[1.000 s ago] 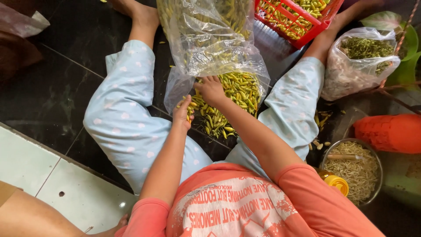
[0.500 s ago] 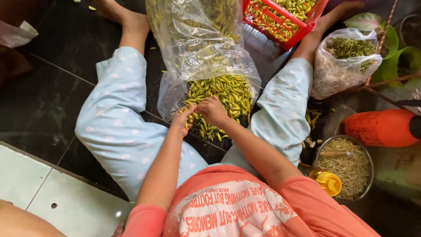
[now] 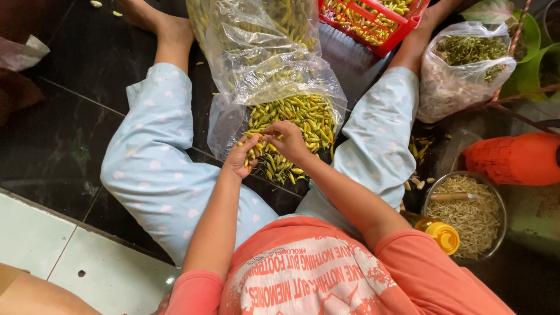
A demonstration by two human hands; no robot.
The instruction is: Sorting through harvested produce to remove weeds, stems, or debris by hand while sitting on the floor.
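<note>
Head view, looking straight down: the person sits on a dark, glossy tiled floor (image 3: 52, 146) with legs spread, in pale blue trousers dotted with white. Between the knees lies a big clear plastic bag (image 3: 262, 64), crinkled and shiny, its mouth open toward the body. Spilling from it is a heap of small chillies (image 3: 303, 116), slim and pointed, waxy-skinned, mostly green-yellow with some turning orange.

The left hand (image 3: 242, 157) sits at the near edge of the heap, palm cupped upward, fingers curled loosely around a small clutch of chillies. The right hand (image 3: 289, 140) is just beside it, nearly touching, fingers bent and pinched together at the tips over the left palm. It looks closed on a single chilli, though the tips are too small to tell for certain.

At the top, a red plastic crate (image 3: 402, 29) with a lattice wall holds more chillies. To the right, a second clear bag (image 3: 461, 76) bulges with thin green stems. Lower right, a round metal bowl (image 3: 464, 213) is filled with pale, stringy stalks. A yellow bottle cap (image 3: 443, 236) sits beside it, and an orange ribbed plastic object (image 3: 513, 157) lies above.
</note>
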